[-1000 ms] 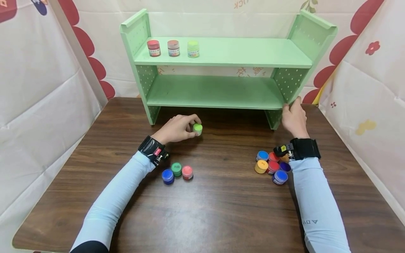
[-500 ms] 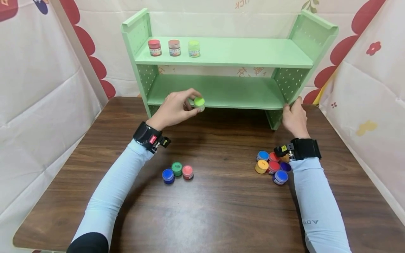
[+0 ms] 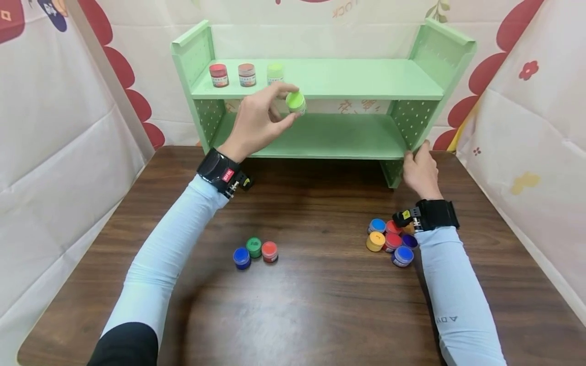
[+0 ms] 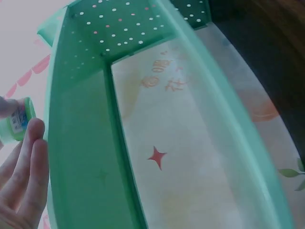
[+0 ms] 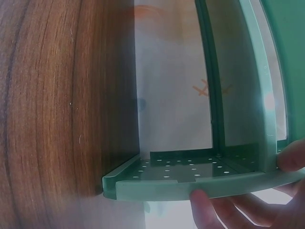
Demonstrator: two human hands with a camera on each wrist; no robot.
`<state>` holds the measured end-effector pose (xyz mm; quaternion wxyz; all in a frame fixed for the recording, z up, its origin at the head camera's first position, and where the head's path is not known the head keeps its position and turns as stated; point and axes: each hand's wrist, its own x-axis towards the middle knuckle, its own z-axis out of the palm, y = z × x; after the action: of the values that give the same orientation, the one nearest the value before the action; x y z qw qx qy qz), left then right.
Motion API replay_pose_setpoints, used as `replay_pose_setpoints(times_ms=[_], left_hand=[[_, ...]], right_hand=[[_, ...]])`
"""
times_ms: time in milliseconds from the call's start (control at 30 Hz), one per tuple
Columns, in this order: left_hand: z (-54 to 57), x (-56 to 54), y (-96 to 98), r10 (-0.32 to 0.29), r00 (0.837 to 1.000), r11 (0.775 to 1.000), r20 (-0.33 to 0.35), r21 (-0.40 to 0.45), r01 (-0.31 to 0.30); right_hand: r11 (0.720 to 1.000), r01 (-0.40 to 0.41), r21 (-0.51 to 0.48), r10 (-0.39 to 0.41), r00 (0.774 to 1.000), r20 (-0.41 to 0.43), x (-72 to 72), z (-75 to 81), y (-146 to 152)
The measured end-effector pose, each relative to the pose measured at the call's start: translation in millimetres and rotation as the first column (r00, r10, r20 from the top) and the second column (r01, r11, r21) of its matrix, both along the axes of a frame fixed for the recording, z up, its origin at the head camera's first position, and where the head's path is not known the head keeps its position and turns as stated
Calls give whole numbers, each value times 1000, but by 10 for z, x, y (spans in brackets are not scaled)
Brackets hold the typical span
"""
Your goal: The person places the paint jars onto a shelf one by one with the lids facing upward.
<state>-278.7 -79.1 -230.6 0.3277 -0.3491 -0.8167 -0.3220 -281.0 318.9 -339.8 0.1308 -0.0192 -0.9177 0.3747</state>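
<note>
Between thumb and fingers, my left hand (image 3: pixel 258 119) pinches a small paint jar with a lime-green lid (image 3: pixel 295 101), held in front of the green two-tier shelf (image 3: pixel 352 81) near the upper board's front edge. The left wrist view shows the same jar (image 4: pixel 18 119) at its left edge, beside the fingers. My right hand (image 3: pixel 421 173) grips the shelf's right side panel low down; in the right wrist view its fingers (image 5: pixel 202 207) curl round the panel's edge. On the upper board stand a red jar (image 3: pixel 218 75), a brownish jar (image 3: pixel 246 74) and another lime-green jar (image 3: pixel 275 72), partly hidden by my left hand.
On the brown table (image 3: pixel 302 305), a blue jar (image 3: pixel 241 258), a green jar (image 3: pixel 254 247) and a coral-red jar (image 3: pixel 269 251) stand together left of centre. Several more jars, including a yellow one (image 3: pixel 375 241), cluster beside my right forearm. Patterned cloth (image 3: pixel 59 152) hangs round the table.
My left hand has raised the lime-green jar from just above the table, past the lower board, to the height of the upper board's edge. The right hand keeps its grip on the side panel.
</note>
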Motion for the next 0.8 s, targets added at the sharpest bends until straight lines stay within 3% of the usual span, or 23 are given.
replay_pose_setpoints(times_ms=[133,300,567,700,800], left_hand=[[134,-56,64,58,998,998,10,18,-58],[256,-105,139,149,987,989,61,-32,-148],[421,-131,213,295,945,947,140,-171,-270],[493,-137,251,339,924,926,175,-235,-295],[508,-157,265,352,921,917,168,-257,-304]], right_hand=[[1000,-1,-1,1,1000,-10,1,6,-10],[1000,7,-1,-7,1000,-12,12,14,-15],[1000,10,6,-10,1000,-27,8,14,-17],[1000,1,3,-1,1000,-25,2,-4,-5],[1000,-2,2,2,1000,-20,-1,-22,-6]])
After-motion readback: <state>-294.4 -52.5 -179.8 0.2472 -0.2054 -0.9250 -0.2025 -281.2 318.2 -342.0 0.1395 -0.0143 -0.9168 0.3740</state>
